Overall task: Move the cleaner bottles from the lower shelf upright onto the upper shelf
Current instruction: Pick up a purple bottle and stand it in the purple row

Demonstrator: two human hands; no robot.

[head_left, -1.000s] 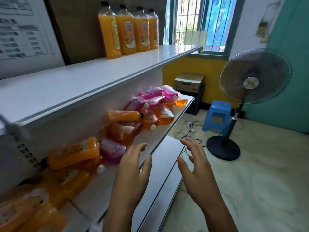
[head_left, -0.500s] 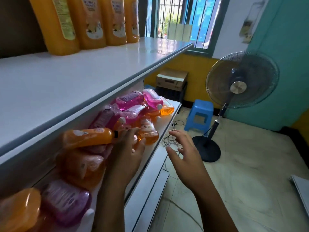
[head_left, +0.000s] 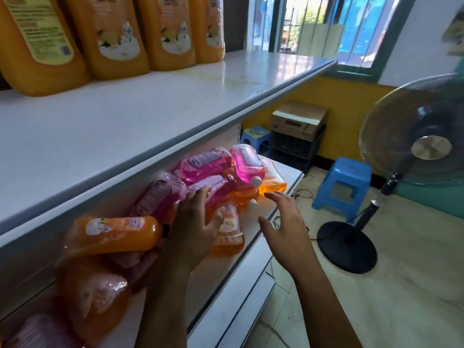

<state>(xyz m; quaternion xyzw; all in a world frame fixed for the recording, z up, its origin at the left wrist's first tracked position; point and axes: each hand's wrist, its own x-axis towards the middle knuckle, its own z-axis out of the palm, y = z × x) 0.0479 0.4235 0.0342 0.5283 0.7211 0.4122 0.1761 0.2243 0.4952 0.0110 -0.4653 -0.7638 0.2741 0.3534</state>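
- The left hand point(head_left: 194, 227) reached forward, palm down, its fingers point(head_left: 200, 194) spread and fairly straight.
- The right hand point(head_left: 283, 227) hovered just beside it, apart, fingers point(head_left: 272, 195) loosely curved, thumb out, holding nothing.

Your white upper shelf point(head_left: 155, 114) carries four tall orange bottles point(head_left: 118, 33) standing upright at its back. Your white lower shelf point(head_left: 256, 234) holds pink and orange cleaner bottles point(head_left: 208, 163) lying piled on their sides.
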